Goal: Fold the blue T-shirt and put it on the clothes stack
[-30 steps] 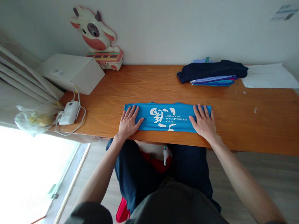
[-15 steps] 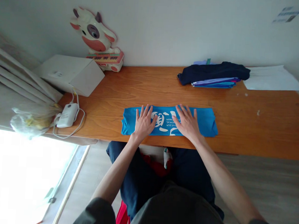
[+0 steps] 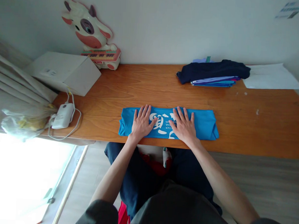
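A blue shirt (image 3: pixel 205 124) with white printed lettering lies folded into a long flat strip near the desk's front edge. My left hand (image 3: pixel 142 123) rests on its left half, palm down, fingers spread. On the right half, my right hand (image 3: pixel 184 125) presses flat with its fingers apart too. Part of the white print shows between the two hands; the rest is covered by the right hand.
At the back of the wooden desk (image 3: pixel 146 85) sits a stack of folded clothes (image 3: pixel 214 73) beside a white sheet (image 3: pixel 271 76). To the left are a cow-shaped toy keyboard (image 3: pixel 93 35), a white box (image 3: pixel 66 71), a white adapter with cable (image 3: pixel 63 116) and a plastic bag (image 3: pixel 26 122).
My right hand has slid slightly toward the front edge and left over the shirt. My left hand stays flat in nearly the same place. The view has shifted a little.
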`<act>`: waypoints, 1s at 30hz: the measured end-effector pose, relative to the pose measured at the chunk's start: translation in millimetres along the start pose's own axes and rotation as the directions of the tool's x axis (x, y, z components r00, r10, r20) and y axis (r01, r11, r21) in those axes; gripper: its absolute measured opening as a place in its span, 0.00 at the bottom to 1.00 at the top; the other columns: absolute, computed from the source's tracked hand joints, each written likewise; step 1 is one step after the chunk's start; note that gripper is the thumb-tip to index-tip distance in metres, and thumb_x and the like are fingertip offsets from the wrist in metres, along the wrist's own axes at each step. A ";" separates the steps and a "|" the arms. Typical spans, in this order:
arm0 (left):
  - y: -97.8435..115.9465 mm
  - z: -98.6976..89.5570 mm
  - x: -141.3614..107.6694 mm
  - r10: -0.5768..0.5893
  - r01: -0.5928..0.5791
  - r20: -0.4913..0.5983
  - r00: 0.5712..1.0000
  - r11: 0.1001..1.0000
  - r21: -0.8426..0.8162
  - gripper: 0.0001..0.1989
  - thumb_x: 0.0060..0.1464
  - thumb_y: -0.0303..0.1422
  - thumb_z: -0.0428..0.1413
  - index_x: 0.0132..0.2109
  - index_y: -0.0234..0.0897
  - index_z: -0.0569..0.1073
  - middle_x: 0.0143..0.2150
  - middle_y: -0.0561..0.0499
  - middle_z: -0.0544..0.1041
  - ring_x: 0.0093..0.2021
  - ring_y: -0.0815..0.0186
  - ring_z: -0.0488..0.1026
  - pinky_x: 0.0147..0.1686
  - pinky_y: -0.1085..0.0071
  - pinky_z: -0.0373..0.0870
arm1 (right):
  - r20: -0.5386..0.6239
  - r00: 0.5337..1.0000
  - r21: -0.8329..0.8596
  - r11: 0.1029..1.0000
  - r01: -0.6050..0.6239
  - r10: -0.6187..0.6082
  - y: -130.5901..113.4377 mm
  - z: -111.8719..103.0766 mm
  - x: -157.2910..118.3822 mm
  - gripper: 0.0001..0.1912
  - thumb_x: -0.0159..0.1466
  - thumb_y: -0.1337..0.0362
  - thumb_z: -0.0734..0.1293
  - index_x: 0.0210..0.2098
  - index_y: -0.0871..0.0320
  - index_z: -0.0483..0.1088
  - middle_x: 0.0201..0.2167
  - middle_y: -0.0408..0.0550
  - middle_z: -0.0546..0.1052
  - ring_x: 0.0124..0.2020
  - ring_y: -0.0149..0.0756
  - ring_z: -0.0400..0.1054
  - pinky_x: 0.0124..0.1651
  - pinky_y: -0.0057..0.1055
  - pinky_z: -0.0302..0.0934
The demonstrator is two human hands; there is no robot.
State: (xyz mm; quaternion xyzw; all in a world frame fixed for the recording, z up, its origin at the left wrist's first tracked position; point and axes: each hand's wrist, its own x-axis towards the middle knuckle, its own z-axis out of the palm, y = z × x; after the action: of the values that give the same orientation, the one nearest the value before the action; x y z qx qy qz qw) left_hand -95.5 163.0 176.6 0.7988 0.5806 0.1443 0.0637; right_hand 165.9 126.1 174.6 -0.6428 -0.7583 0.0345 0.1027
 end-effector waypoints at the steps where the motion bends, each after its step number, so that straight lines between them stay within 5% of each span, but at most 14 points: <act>1: -2.6 -0.9 1.5 -0.007 0.007 0.007 1.000 1.000 -0.005 0.42 0.80 0.56 0.44 0.90 0.44 0.48 0.89 0.46 0.55 0.89 0.46 0.51 0.88 0.38 0.44 | 0.012 1.000 0.002 1.000 0.010 -0.010 3.4 -0.9 0.1 0.44 0.84 0.41 0.52 0.91 0.49 0.38 0.89 0.50 0.47 0.89 0.66 0.41 0.85 0.79 0.37; 12: -68.6 -22.2 -23.7 -0.163 0.164 -0.038 0.986 0.986 0.032 0.38 0.80 0.56 0.44 0.86 0.47 0.60 0.88 0.46 0.59 0.89 0.46 0.51 0.87 0.32 0.41 | -0.005 0.992 -0.075 0.989 -0.128 0.128 137.7 -24.1 -37.4 0.44 0.83 0.41 0.52 0.90 0.59 0.47 0.88 0.58 0.54 0.88 0.61 0.44 0.86 0.68 0.45; 21: -105.4 -18.5 -24.4 -0.316 0.310 -0.081 0.945 0.948 -0.079 0.35 0.82 0.50 0.37 0.85 0.42 0.61 0.87 0.44 0.62 0.89 0.47 0.52 0.86 0.33 0.44 | -0.061 0.994 0.001 0.996 -0.086 0.086 140.2 -17.0 -41.6 0.44 0.83 0.40 0.52 0.89 0.60 0.51 0.87 0.59 0.56 0.89 0.61 0.44 0.87 0.65 0.43; 30: -109.3 -18.6 -34.1 -0.404 0.392 -0.186 0.896 0.915 -0.101 0.48 0.73 0.62 0.51 0.85 0.34 0.57 0.85 0.33 0.63 0.89 0.40 0.49 0.87 0.33 0.43 | -0.034 0.998 -0.033 0.998 -0.050 0.049 143.9 -15.7 -46.6 0.45 0.83 0.42 0.51 0.88 0.65 0.50 0.88 0.60 0.52 0.90 0.58 0.40 0.88 0.61 0.44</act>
State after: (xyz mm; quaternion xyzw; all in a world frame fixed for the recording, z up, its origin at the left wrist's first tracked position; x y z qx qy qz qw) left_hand -210.3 164.2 159.5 0.6420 0.7303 0.2265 0.0566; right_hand 315.4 103.7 158.2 -0.6637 -0.7407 0.0135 0.1034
